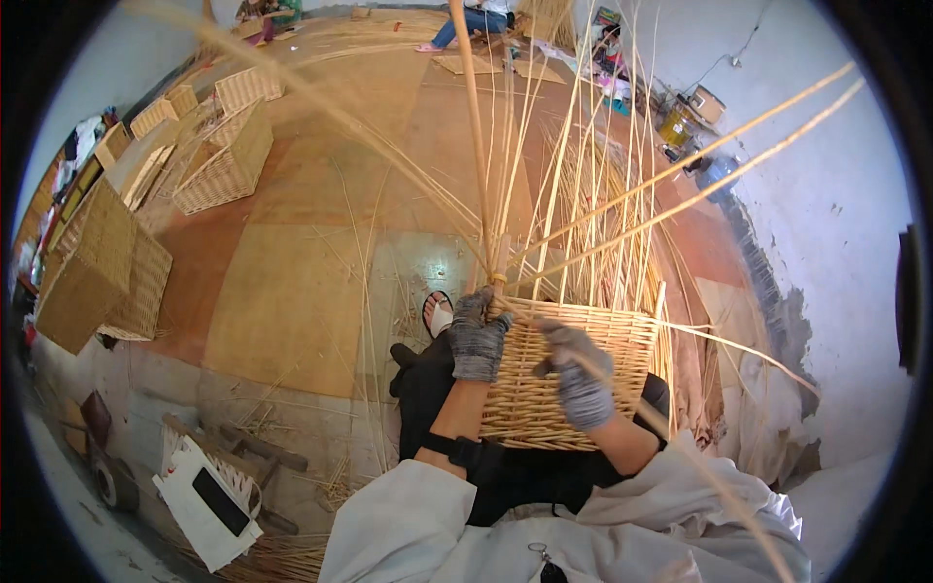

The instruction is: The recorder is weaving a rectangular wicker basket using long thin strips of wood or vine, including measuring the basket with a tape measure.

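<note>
A half-woven wicker basket point(530, 408) rests across my lap, with tall upright rods point(559, 185) rising from its far side. My left hand point(477, 338), in a grey knitted glove, is closed round the basket's upper left corner, just below a thick corner stick point(472, 126). My right hand point(580, 377), gloved too and slightly blurred, is closed in front of the woven wall. A long pale willow rod point(714, 484) runs from the corner past its fingers toward the lower right. Some of the right fingers are hard to make out.
Finished wicker baskets point(233, 160) stand along the left side, with a larger one point(107, 267) nearer. A white box-shaped object point(206, 500) lies at lower left. Loose rods point(622, 248) are heaped behind my basket. A seated person point(471, 24) is at the far end.
</note>
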`<state>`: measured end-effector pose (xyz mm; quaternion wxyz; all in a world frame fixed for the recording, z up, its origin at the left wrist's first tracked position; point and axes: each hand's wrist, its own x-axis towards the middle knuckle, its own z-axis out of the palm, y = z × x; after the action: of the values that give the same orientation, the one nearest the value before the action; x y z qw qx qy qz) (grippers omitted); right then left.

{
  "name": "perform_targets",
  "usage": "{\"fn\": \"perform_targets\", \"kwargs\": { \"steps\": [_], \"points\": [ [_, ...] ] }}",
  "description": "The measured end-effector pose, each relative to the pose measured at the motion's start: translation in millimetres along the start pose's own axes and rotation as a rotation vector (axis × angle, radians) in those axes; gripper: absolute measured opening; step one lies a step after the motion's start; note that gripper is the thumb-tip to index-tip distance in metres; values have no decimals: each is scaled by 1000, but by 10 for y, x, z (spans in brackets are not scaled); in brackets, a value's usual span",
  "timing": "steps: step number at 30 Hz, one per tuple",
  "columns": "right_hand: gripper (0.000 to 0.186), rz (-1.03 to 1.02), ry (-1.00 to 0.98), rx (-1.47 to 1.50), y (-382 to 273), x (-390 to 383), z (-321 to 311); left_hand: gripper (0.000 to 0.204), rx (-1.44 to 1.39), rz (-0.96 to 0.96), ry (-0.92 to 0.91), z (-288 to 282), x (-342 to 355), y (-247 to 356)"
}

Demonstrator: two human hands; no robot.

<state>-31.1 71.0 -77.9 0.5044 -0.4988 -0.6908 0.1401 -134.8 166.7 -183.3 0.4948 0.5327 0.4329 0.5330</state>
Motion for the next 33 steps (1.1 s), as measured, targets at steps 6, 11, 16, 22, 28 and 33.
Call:
{"fn": "perform_targets", "kwargs": {
  "steps": [6,11,16,22,28,33],
  "points": [
    [30,925,179,1092,1863,-95,-1028,52,247,120,-62,287,370,-270],
    [35,1127,302,1136,1662,156,-853,58,193,-252,-363,173,1003,125],
    [15,1168,399,969,1508,287,-914,60,249,-292,-546,430,1058,80],
    [13,1013,379,1014,1545,197,-977,58,-160,-592,-320,704,969,96],
    [13,-62,37,300,1216,170,-694,69,335,-407,-544,574,1098,201],
    [14,-269,-336,-96,1228,371,-676,74,203,-439,-389,658,973,131]
  ]
}}
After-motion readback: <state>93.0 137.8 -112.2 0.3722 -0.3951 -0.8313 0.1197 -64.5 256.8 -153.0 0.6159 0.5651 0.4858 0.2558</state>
